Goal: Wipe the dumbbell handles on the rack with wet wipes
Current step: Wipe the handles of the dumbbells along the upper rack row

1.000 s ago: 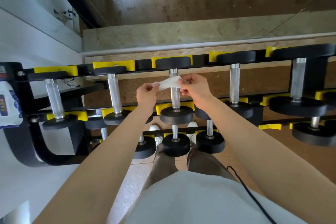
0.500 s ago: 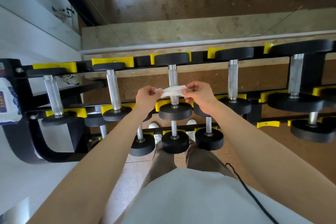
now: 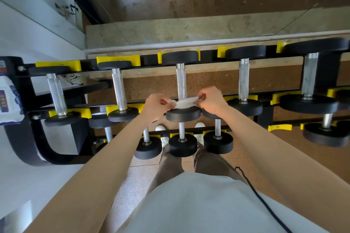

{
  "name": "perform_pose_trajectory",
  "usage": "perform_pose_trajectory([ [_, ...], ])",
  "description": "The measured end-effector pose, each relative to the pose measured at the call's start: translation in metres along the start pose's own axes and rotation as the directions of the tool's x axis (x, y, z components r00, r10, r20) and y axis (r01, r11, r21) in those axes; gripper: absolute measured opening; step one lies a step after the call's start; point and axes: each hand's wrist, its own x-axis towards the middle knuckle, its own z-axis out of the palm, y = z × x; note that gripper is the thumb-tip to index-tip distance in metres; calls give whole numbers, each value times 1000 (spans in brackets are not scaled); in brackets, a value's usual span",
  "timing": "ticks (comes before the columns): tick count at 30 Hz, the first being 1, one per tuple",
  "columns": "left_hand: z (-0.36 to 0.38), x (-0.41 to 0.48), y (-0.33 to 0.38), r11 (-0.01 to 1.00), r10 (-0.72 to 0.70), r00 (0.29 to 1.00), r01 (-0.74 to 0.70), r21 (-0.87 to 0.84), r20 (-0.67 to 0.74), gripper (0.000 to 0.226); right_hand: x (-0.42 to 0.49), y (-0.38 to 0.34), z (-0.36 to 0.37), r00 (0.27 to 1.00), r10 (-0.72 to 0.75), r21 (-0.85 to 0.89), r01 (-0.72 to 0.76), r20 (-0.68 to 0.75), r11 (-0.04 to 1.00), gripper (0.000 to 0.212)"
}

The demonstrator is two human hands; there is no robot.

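Wet wipe [image 3: 184, 103]: one, white, judged light, limp and damp-slick, best taken by its two ends. It was so held, pinched and drawn taut between the curled fingers [image 3: 201, 96] of the left hand [image 3: 156, 105] and right hand [image 3: 211, 100], across the near end of the middle top-row dumbbell handle [image 3: 181, 83]; contact with the metal could not be told. Handle: knurled steel, judged rigid and grippy, fit for wrapping and rubbing lengthwise while its heavy dumbbell sat in the yellow cradles [image 3: 117, 60] of the black rack [image 3: 22, 138], a white-and-blue packet [image 3: 7, 100] at the rack's left end.
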Motion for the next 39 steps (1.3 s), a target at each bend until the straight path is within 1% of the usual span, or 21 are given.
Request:
perform_pose_trajectory([
  [2,4,-1,9,999,32,998,-32,7,57,16,1,6,-6,998,43,-33,-45,-44,998,19],
  [3,5,0,10,999,36,998,-37,24,54,18,1,5,-7,998,52,-37,-54,-47,998,19],
  [6,5,6,-1,993,26,998,-19,114,-62,19,-1,-9,-2,999,11,-24,-10,43,1000,23],
  [9,1,7,-17,988,-22,987,46,147,-157,18,-1,-20,4,996,-1,94,-7,90,996,23],
  [10,1,7,-18,988,-27,988,49,147,-153,19,-1,-20,3,996,4,99,-13,89,995,22],
  [12,0,9,-14,993,-9,997,19,119,-79,19,1,-13,0,997,17,14,-18,73,1000,19],
  [14,1,9,-2,999,42,999,-42,34,-9,16,3,-2,-8,997,68,-11,-69,-27,998,12],
  [15,1,10,4,997,71,997,-72,-24,-29,15,3,3,-14,989,113,54,-108,-93,993,7],
  [16,1,11,9,992,86,992,-94,-84,-89,14,3,7,-21,975,160,158,-135,-155,978,3],
  [17,0,14,12,984,76,985,-100,-146,-158,13,4,10,-28,959,198,269,-141,-200,953,5],
  [20,-7,26,18,948,-52,965,-32,-317,-255,10,5,7,-48,940,239,486,-95,-243,869,10],
  [23,-10,41,24,931,-143,959,46,-362,-246,14,16,-5,-53,926,273,625,-54,-260,779,11],
  [26,-9,56,34,904,-207,959,113,-412,-191,18,28,-22,-47,909,292,677,-16,-296,736,17],
  [28,-9,66,41,840,-262,956,158,-519,-133,21,34,-34,-39,926,284,707,-27,-248,706,21],
  [30,-10,72,50,738,-325,945,235,-633,-28,27,38,-49,-30,959,254,749,-75,-127,658,12],
  [31,-11,75,52,678,-356,934,283,-678,34,29,40,-55,-26,968,242,785,-100,-65,611,3],
  [33,-12,80,55,542,-378,910,368,-756,172,29,47,-63,-18,972,235,866,-121,4,486,14],
  [34,-12,81,55,464,-360,903,392,-794,235,27,48,-65,-15,971,240,889,-109,-1,444,14],
  [35,-13,80,56,385,-330,901,402,-831,283,24,49,-66,-11,970,244,894,-94,-17,437,14],
  [37,-14,79,57,277,-276,902,405,-871,332,19,47,-64,-4,971,237,891,-70,-43,449,17],
  [39,-13,78,57,227,-253,905,399,-889,342,16,44,-62,1,973,226,885,-64,-47,461,18],
])
